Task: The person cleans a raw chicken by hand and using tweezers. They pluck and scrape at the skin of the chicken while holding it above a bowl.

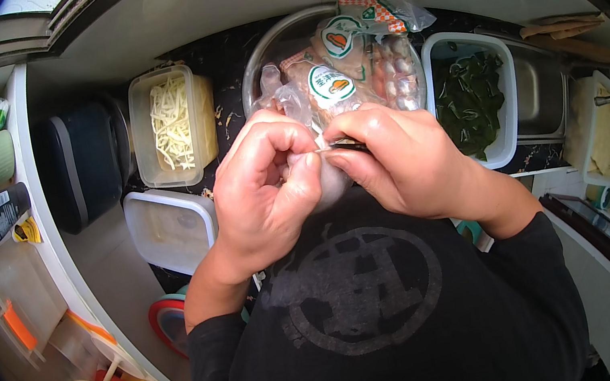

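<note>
Close to my chest, both hands meet at the gathered neck of a clear plastic bag point(293, 103). My left hand point(267, 185) pinches the bag between thumb and bent fingers. Opposite it, my right hand point(404, 152) has thumb and forefinger closed on a small dark object point(347, 145), its tip by the bag's neck; its kind is hidden. The bag's pale, rounded lower part point(332, 186) hangs partly behind my fingers. Just beyond, a metal bowl point(251, 69) holds printed food packages point(331, 81) and a clear pack of sausage-like pieces point(395, 72).
Left of the bowl stand a tub of pale shreds point(175, 123) and a white plastic container point(173, 228). To its right is a white tub point(508, 85) of dark green leaves point(469, 100), beside a metal sink point(540, 96). Shelves point(60, 234) with containers line the left.
</note>
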`<action>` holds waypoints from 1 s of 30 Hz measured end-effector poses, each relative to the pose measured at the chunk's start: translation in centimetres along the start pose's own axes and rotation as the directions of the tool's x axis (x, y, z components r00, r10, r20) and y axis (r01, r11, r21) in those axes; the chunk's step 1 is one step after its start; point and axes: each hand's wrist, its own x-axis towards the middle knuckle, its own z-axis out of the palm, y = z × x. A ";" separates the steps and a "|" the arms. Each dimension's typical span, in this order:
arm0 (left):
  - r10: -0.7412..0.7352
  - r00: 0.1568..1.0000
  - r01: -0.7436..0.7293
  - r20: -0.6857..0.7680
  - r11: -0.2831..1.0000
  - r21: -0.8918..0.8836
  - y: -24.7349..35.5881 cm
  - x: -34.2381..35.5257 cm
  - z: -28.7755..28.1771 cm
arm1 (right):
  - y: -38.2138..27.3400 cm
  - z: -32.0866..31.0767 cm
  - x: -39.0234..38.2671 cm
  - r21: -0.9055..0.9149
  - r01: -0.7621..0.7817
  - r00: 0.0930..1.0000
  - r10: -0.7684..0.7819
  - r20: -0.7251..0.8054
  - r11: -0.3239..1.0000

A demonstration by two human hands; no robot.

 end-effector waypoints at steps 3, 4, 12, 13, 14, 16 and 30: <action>0.041 0.999 -0.041 0.009 0.999 0.005 -0.3 0.1 0.0 | -0.3 -0.3 0.3 0.147 -0.083 0.996 0.077 0.043 0.986; 0.052 0.999 -0.052 0.012 0.998 0.016 -0.3 0.1 0.0 | -0.2 -0.4 0.4 0.179 -0.108 0.993 0.098 0.064 0.978; -0.008 1.000 0.008 0.022 1.000 0.005 -0.2 0.0 -0.1 | -0.1 -0.9 1.4 0.296 -0.266 0.960 0.224 0.169 0.917; -0.029 0.999 0.029 0.033 1.000 0.001 -0.1 0.0 -0.2 | -0.1 -0.8 1.5 0.308 -0.283 0.955 0.239 0.173 0.908; -0.050 0.998 0.051 0.043 0.999 -0.003 -0.1 0.0 -0.3 | -0.2 -0.8 1.6 0.320 -0.300 0.951 0.254 0.177 0.899; -0.053 0.997 0.054 0.054 0.999 -0.007 0.0 0.0 -0.4 | -0.2 -0.8 1.6 0.334 -0.315 0.946 0.266 0.184 0.888; -0.092 0.991 0.096 0.094 0.995 -0.033 -0.2 -0.2 -0.5 | 0.2 -0.3 1.1 0.351 -0.256 0.963 0.204 0.177 0.901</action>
